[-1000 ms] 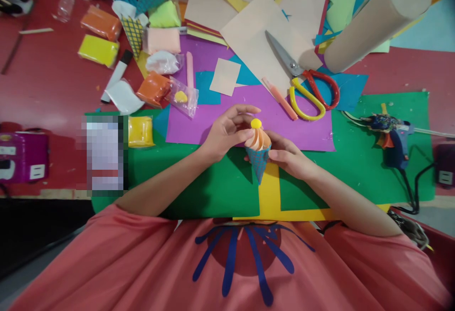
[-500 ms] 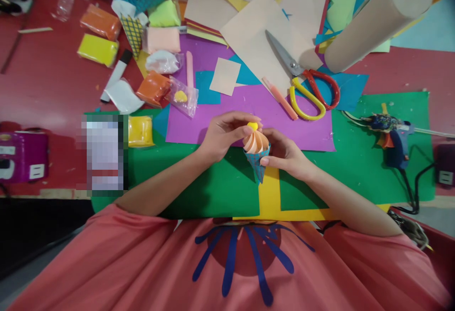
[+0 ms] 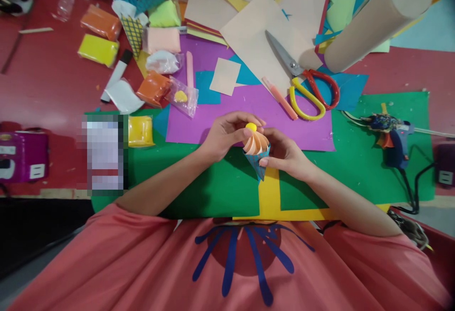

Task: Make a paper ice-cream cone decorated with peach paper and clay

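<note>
Between my hands is a paper ice cream cone (image 3: pixel 258 157), point down, with a blue checked wrapper and pale peach curled strips as its swirl. A small yellow ball (image 3: pixel 251 126) sits on top of the swirl. My left hand (image 3: pixel 223 135) has its thumb and fingers closed around the upper swirl, just under the ball. My right hand (image 3: pixel 284 152) grips the blue cone from the right side, thumb in front and fingers behind. Some of the fingertips are hidden behind the cone. Green sheets (image 3: pixel 213 187) and a purple sheet (image 3: pixel 305 135) lie beneath.
Scissors (image 3: pixel 293 67) with red and yellow handles and a pink marker (image 3: pixel 280 98) lie beyond my right hand. At the right are a glue gun (image 3: pixel 398 135) and a large paper roll (image 3: pixel 377 19). Clay packets (image 3: pixel 154 88) and finished cones (image 3: pixel 131 24) fill the far left.
The cone has turned slightly in my fingers, and the yellow ball has shifted a touch to the left. Both hands keep nearly the same place.
</note>
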The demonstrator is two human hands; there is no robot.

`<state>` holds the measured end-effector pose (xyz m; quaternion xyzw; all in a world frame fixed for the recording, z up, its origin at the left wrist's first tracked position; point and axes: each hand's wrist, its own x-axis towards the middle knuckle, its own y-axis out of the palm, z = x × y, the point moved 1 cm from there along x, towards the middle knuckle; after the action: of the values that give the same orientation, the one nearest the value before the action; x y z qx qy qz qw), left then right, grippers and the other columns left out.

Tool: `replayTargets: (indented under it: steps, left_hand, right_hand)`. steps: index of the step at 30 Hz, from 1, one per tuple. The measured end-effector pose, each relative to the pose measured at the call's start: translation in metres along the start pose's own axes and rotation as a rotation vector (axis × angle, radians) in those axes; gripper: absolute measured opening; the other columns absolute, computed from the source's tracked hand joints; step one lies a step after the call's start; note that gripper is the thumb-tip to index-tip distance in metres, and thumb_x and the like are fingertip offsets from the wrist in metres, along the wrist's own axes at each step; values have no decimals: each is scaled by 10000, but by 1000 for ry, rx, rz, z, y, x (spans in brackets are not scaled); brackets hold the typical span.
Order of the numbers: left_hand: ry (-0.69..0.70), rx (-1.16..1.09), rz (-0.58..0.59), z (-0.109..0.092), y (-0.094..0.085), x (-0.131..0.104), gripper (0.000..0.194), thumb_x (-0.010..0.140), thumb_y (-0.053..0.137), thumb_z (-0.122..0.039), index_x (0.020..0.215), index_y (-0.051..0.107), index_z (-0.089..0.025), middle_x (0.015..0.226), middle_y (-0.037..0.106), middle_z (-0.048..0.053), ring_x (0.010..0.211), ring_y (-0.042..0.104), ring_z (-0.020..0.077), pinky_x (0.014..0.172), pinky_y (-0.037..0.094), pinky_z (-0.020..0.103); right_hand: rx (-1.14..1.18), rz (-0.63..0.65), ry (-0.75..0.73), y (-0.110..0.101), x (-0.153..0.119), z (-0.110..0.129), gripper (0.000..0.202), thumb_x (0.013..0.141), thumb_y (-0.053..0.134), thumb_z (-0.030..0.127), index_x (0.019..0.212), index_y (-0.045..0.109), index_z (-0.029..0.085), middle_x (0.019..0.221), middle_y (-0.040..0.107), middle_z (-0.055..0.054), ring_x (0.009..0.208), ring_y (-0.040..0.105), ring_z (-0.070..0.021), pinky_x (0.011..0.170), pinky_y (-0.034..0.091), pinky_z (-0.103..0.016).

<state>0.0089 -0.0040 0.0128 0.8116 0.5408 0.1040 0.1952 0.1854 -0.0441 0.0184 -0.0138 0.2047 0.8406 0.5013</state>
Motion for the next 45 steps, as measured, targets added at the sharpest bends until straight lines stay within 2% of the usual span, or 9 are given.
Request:
replayTargets:
  steps: [6, 9, 16, 20, 23, 28, 33, 37, 45]
  left_hand:
    - [28, -15, 14, 0, -1, 0, 437, 752, 791, -582, 1024, 745, -244, 971, 762, 27, 872, 709, 137, 795, 556, 258]
    - [51, 27, -29, 0, -3, 0, 417, 741, 798, -584, 943, 747, -223, 910, 755, 22, 841, 694, 121, 758, 541, 226]
    - [64, 39, -28, 0, -2, 2, 282, 763, 824, -465, 817, 715, -210, 828, 719, -3, 755, 649, 88, 754, 525, 221]
    - [84, 55, -13, 1, -3, 2, 380, 783, 782, -541, 967, 704, -218, 905, 721, 16, 836, 672, 110, 786, 535, 235]
    - [102, 168, -5, 4, -4, 0, 474, 743, 798, -584, 1026, 690, -220, 927, 709, 20, 831, 666, 116, 751, 531, 232]
    - [56, 296, -7, 8, -2, -2, 445, 750, 811, -538, 1029, 689, -212, 893, 697, 12, 787, 651, 104, 688, 506, 213]
    - [46, 193, -38, 8, -6, 1, 418, 793, 797, -467, 1110, 664, -229, 1013, 731, 26, 930, 695, 132, 811, 548, 234]
    - [33, 121, -43, 9, -9, 1, 339, 796, 799, -384, 1077, 680, -238, 1053, 750, 18, 981, 713, 148, 852, 565, 252]
    - [62, 108, -80, 0, -6, 0, 400, 797, 768, -546, 1070, 753, -253, 1023, 789, 41, 979, 744, 184, 836, 582, 281]
  right_hand:
    - [-22, -22, 4, -1, 0, -3, 662, 679, 880, 484, 1203, 553, 247, 1153, 646, -32, 992, 649, -164, 874, 573, -315]
    - [-101, -14, 22, -2, -1, -4, 749, 669, 871, 530, 1275, 556, 222, 1195, 668, -65, 1027, 662, -199, 898, 571, -353]
    - [-166, -25, 9, -3, -1, -2, 625, 682, 871, 488, 1174, 626, 192, 1066, 684, -47, 956, 655, -179, 863, 566, -329]
    - [-162, -33, 11, -1, -1, -2, 644, 673, 867, 519, 1173, 621, 198, 1087, 681, -51, 984, 656, -193, 880, 562, -345]
    - [-153, -81, -8, 1, 0, -2, 676, 652, 870, 553, 1166, 603, 203, 1072, 672, -49, 997, 653, -202, 896, 558, -358]
    - [-136, -183, -17, 2, 0, -1, 650, 634, 882, 563, 1085, 561, 222, 981, 656, -23, 920, 649, -183, 860, 568, -344]
    - [18, -101, 16, 2, -1, 2, 578, 764, 779, 589, 1165, 559, 236, 1112, 700, -48, 1045, 683, -205, 971, 558, -377]
    - [128, -47, 56, 2, -1, -1, 576, 749, 828, 483, 1191, 536, 255, 1138, 711, -39, 1006, 714, -191, 938, 586, -362]
    - [47, 5, 75, 2, -1, -6, 560, 747, 836, 424, 1193, 545, 249, 1165, 677, -41, 998, 702, -179, 946, 582, -371]
